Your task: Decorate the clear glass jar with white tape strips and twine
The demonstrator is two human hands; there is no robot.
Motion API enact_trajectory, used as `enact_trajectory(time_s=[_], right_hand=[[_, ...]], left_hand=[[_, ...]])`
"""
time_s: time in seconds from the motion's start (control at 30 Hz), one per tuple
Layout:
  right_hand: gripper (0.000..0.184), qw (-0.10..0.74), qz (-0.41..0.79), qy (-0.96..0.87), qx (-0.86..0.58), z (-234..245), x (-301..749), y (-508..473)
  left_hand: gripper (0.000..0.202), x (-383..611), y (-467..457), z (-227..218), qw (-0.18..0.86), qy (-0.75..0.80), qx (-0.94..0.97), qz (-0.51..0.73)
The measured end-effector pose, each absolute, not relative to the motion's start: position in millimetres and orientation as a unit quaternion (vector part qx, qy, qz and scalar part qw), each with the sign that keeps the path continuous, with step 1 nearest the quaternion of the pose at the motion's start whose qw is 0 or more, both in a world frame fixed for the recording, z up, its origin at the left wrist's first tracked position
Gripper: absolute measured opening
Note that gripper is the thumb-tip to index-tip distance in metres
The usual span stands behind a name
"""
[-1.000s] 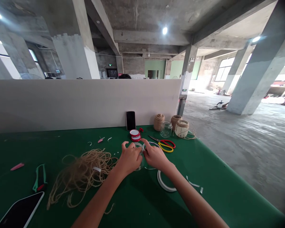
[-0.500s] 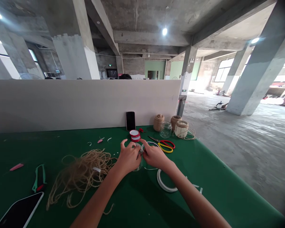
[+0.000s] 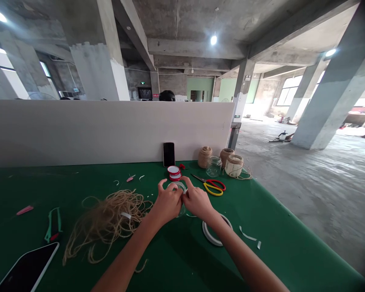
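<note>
Glass jar (image 3: 178,187): clear, smooth, cylindrical, gripped between both hands above green table (image 3: 261,227); contact with surface cannot be confirmed. Left hand (image 3: 167,204) curled around jar side. Right hand (image 3: 197,202) pressed against opposite side, fingers narrowly curved. Fibrous jute twine (image 3: 109,221) in loose heap left. White tape ring (image 3: 215,231) beside right wrist. Steel scissors (image 3: 211,185) with red and yellow plastic loops beyond right hand.

Slim bare forearms (image 3: 130,245), left hand (image 3: 167,205), right hand (image 3: 197,202)
</note>
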State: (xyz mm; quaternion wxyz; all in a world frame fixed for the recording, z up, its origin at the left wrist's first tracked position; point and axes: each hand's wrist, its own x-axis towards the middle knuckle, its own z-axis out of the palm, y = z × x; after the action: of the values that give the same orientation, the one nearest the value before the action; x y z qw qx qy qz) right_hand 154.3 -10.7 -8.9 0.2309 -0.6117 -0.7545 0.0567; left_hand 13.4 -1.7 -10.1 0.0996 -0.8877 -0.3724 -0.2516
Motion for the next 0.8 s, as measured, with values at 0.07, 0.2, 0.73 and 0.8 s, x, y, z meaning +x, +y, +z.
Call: enact_trajectory(time_s=[0.07,0.2,0.73,0.8], right_hand=[[0.051,0.262,0.092,-0.732,-0.622,-10,156,-6],[0.049,0.271,0.125,-0.730,-0.615,-9,168,-4],[0.034,0.150,-0.044,-0.773,-0.614,-55,167,-8],[0.029,0.169,-0.059,-0.769,-0.614,-49,166,-12]], left_hand=[[0.020,13,-3,-11,0.093,-0.364,-0.890,-0.260],[0.020,5,1,-13,0.084,-0.372,-0.885,-0.269],[0.016,-15,4,-8,0.082,-0.394,-0.879,-0.257],[0.016,-17,3,-9,0.090,-0.396,-0.876,-0.259]])
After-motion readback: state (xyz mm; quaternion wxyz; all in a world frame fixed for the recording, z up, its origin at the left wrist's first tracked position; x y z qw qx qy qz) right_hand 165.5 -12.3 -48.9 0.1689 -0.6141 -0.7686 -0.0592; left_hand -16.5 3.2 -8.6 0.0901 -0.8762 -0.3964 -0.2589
